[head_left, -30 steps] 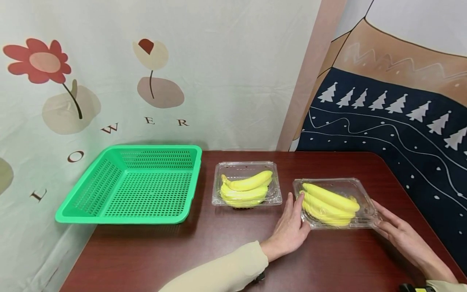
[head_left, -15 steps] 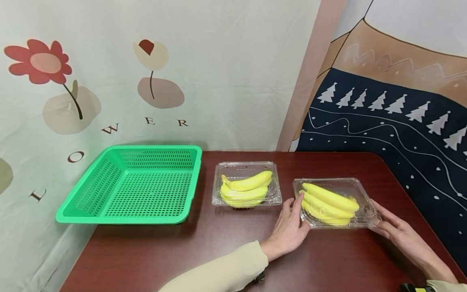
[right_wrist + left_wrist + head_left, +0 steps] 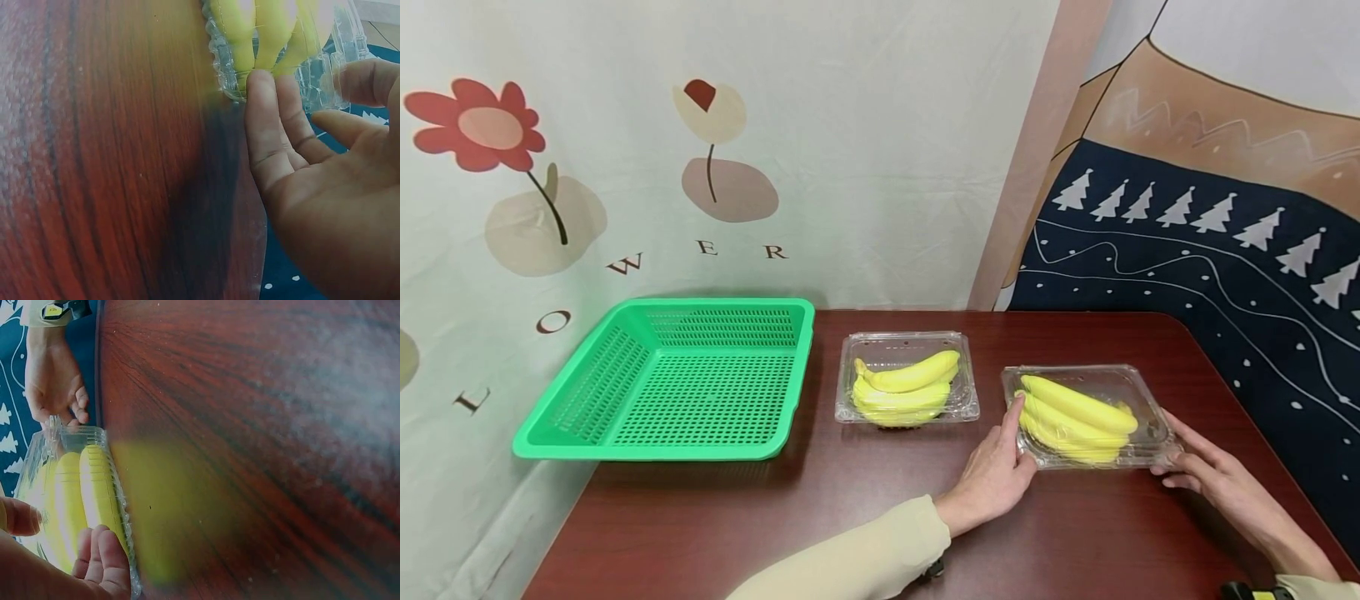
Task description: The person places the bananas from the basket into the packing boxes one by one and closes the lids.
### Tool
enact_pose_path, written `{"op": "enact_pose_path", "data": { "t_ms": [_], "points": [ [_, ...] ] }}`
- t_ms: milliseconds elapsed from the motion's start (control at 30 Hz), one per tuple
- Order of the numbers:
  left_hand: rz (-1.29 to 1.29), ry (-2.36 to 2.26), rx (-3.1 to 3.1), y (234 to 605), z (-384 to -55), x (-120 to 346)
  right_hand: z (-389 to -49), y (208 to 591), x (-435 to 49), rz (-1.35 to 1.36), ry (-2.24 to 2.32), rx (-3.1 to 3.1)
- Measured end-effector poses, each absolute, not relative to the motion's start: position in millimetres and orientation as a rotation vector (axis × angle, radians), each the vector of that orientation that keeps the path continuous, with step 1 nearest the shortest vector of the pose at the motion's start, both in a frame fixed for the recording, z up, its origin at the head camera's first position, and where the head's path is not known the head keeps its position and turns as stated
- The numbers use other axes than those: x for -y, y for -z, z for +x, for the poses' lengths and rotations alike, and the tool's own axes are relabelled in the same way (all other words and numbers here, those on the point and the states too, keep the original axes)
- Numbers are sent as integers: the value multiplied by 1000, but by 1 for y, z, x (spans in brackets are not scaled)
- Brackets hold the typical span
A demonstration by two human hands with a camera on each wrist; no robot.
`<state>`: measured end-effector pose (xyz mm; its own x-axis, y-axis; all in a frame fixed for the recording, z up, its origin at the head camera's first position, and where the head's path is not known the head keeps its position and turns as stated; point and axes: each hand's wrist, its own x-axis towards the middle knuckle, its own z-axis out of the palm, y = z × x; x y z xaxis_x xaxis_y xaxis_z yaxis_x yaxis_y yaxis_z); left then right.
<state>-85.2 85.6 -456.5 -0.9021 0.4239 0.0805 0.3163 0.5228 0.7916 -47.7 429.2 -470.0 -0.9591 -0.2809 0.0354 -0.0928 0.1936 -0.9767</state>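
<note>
A clear plastic clamshell box [image 3: 1078,415] with a bunch of bananas [image 3: 1060,429] inside lies at the right of the table. At its left end my left hand [image 3: 992,479] grips the box, and the left wrist view shows the fingers [image 3: 103,559] along the lower side with the thumb across from them. My right hand [image 3: 1221,479] holds the opposite end by the near corner. In the right wrist view its fingertips [image 3: 261,81] press the box's end wall, the thumb [image 3: 369,81] at the lid side. The lid looks closed.
Another clear clamshell box [image 3: 842,404] of bananas stands just left, near the table's middle. Farther left is a shallow green plastic basket [image 3: 655,452] with nothing in it, reaching past the table's left edge. A printed curtain [image 3: 880,150] hangs behind the dark red table [image 3: 737,517].
My left hand's fingers have drawn in from their spread toward the other box. Some right-hand fingers have shifted slightly at the near corner. Both boxes stay practically where they were.
</note>
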Motion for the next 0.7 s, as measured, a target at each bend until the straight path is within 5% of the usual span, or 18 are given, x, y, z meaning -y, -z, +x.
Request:
{"op": "enact_pose_path", "data": {
  "t_ms": [700],
  "points": [
    [415, -1818, -2087, 454, -78, -91, -48, 470, -425, -409, 2051, -2013]
  ]
}}
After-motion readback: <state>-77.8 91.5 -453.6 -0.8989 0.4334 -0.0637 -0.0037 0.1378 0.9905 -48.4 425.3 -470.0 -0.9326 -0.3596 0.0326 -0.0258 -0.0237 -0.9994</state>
